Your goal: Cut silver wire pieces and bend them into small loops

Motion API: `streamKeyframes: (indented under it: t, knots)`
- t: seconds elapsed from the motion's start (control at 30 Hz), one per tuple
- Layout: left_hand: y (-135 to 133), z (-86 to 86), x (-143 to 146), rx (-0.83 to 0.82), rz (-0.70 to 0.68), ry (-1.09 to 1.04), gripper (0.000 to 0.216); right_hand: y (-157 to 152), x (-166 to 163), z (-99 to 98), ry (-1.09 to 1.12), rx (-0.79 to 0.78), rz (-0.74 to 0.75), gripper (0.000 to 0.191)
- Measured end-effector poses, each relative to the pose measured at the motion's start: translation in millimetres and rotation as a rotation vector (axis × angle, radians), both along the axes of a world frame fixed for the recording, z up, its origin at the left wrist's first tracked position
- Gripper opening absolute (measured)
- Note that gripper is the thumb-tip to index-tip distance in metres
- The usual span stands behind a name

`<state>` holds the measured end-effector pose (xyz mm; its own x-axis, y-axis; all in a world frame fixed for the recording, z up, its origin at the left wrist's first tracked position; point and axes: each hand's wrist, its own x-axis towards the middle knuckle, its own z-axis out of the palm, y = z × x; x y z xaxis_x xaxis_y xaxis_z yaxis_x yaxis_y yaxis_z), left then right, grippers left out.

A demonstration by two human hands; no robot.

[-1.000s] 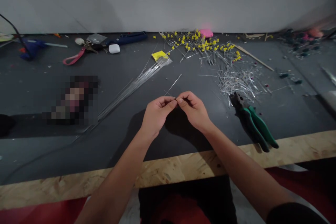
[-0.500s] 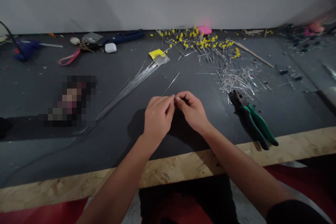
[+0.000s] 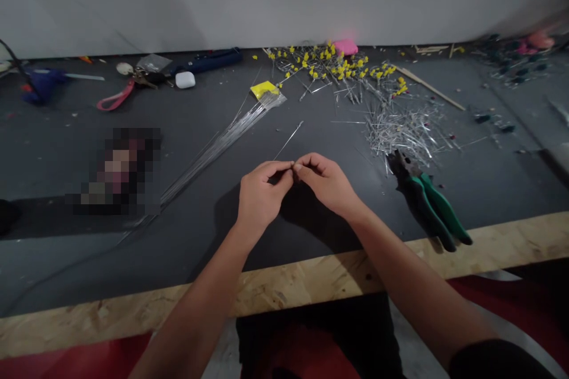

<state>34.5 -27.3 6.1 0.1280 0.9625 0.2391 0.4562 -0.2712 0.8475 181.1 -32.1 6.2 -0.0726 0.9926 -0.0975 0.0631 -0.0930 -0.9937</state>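
My left hand (image 3: pixel 260 195) and my right hand (image 3: pixel 323 182) meet fingertip to fingertip above the dark mat (image 3: pixel 89 249), both pinched. A thin metal wire (image 3: pixel 288 140) runs up and away from the pinch. What the right fingers grip is too small to make out. Green-handled pliers (image 3: pixel 427 201) lie just right of my right hand. A long bundle of silver wires (image 3: pixel 213 151) with a yellow tag lies to the left of my hands.
A heap of cut wire pieces (image 3: pixel 404 130) and yellow-headed pins (image 3: pixel 338 68) lies at the back right. Keys on a pink strap (image 3: pixel 118 95), a white earbud case (image 3: pixel 185 79) and a blue tool (image 3: pixel 42 83) sit at the back left. A chipboard table edge (image 3: pixel 284 293) runs along the front.
My left hand rolled over the wire half a second ago and has turned back. The two hands stay pinched together at the same spot; the view shifted slightly.
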Motion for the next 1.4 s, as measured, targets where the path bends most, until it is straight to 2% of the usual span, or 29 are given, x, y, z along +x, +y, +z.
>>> streamKeyframes:
  t: [0.33,0.63,0.83,1.1,1.4]
  knots:
    - [1,-3.4,-2,-0.109,-0.046,-0.086,0.018,4,9,3.8,-0.044,-0.031,0.083,0.015]
    - [1,-3.2,0,0.058,-0.101,0.04,0.017,4,11,3.0,0.104,-0.15,0.081,0.015]
    - [0,-0.9,0,0.157,-0.125,0.139,0.019,4,7,-0.1,0.262,-0.3,0.037,0.016]
    - [2,2.4,1,0.062,-0.153,0.158,0.019,4,5,-0.9,0.251,-0.315,0.033,0.015]
    - [0,1.4,1,0.103,-0.154,0.119,0.019,4,5,-0.9,0.251,-0.363,0.04,0.011]
